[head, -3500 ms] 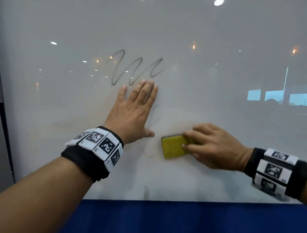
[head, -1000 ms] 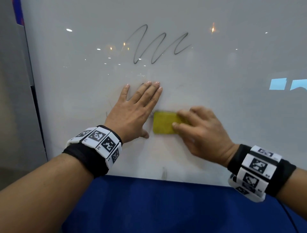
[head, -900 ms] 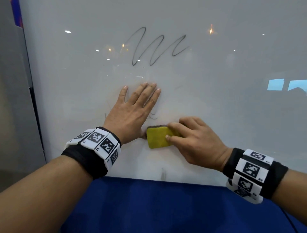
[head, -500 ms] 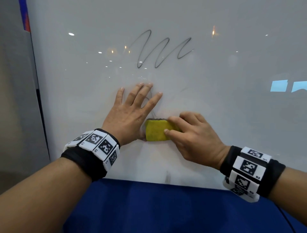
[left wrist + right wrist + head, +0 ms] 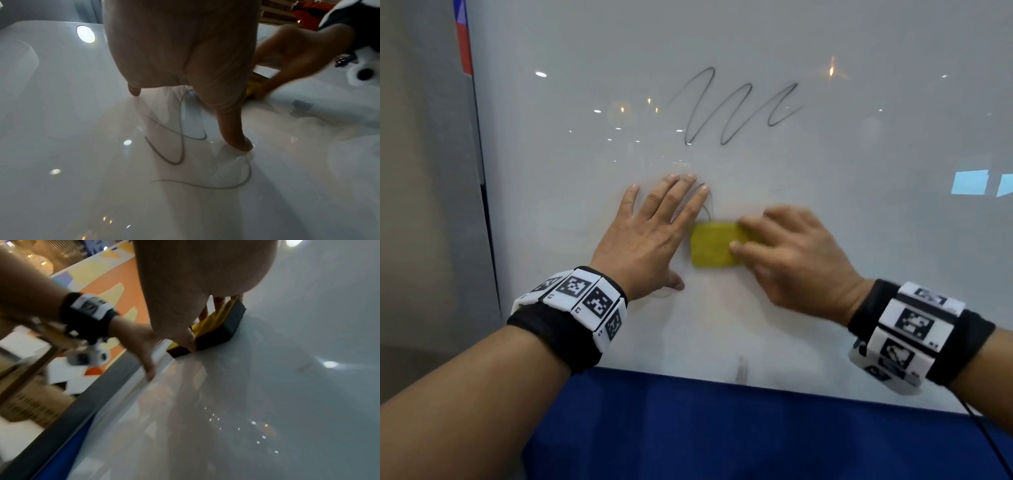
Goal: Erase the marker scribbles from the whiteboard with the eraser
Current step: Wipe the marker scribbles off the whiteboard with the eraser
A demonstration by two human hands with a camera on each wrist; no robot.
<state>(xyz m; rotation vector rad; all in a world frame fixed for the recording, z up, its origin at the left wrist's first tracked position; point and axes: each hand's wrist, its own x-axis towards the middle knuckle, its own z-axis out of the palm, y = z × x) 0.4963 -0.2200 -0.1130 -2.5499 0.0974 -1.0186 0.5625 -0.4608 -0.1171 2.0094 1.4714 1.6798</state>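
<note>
A glossy whiteboard (image 5: pixel 859 274) fills the head view. A dark wavy scribble (image 5: pixel 736 106) runs across its upper middle. My left hand (image 5: pixel 650 236) lies flat on the board below the scribble, fingers straight. In the left wrist view, thin looping marker lines (image 5: pixel 180 129) sit under that palm (image 5: pixel 179 40). A short line remnant (image 5: pixel 707 209) shows by the left index finger. My right hand (image 5: pixel 787 253) grips the yellow eraser (image 5: pixel 714 245) and presses its black underside (image 5: pixel 222 331) on the board, right beside the left hand.
A blue band (image 5: pixel 722 428) runs below the board's lower edge. A grey wall panel (image 5: pixel 431 205) and dark frame border the board on the left. A thin black cable (image 5: pixel 989 442) hangs at the lower right.
The right hand has slid the eraser from the lower right over to the left hand, then up toward the left index finger. The left hand has stayed flat in place.
</note>
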